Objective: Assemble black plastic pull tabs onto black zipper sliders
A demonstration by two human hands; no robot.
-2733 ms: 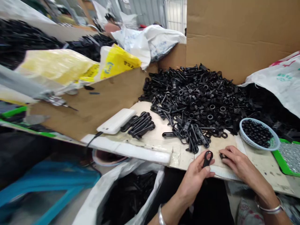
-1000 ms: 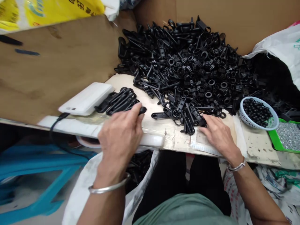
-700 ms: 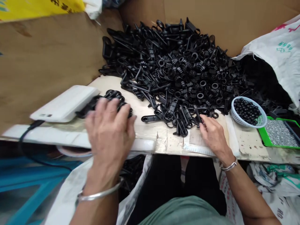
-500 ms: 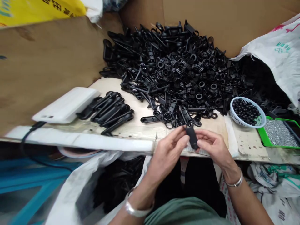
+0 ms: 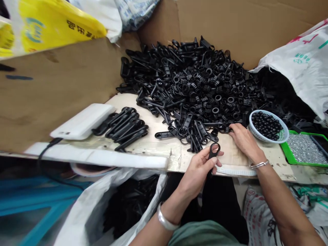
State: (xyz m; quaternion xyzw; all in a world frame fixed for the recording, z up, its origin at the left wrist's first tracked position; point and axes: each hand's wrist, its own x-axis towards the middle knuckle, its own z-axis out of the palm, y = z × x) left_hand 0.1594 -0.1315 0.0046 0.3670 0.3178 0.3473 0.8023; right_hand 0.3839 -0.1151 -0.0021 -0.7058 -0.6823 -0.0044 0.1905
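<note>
A black plastic ring-ended lever (image 5: 211, 153), with a smooth round eye and a shank partly hidden, is pinched between the thumb and fingers of the left hand (image 5: 197, 169), its eye projecting above them, at the pale bench's (image 5: 156, 146) front edge. The jumbled heap of black ribbed rings and slender levers (image 5: 194, 85) is touched at its near edge by the right hand (image 5: 243, 138); whether anything is pinched there cannot be told.

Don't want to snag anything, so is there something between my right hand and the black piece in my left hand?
Nothing visible stands between your right hand and the black piece; loose parts lie just beyond your left hand.
</note>
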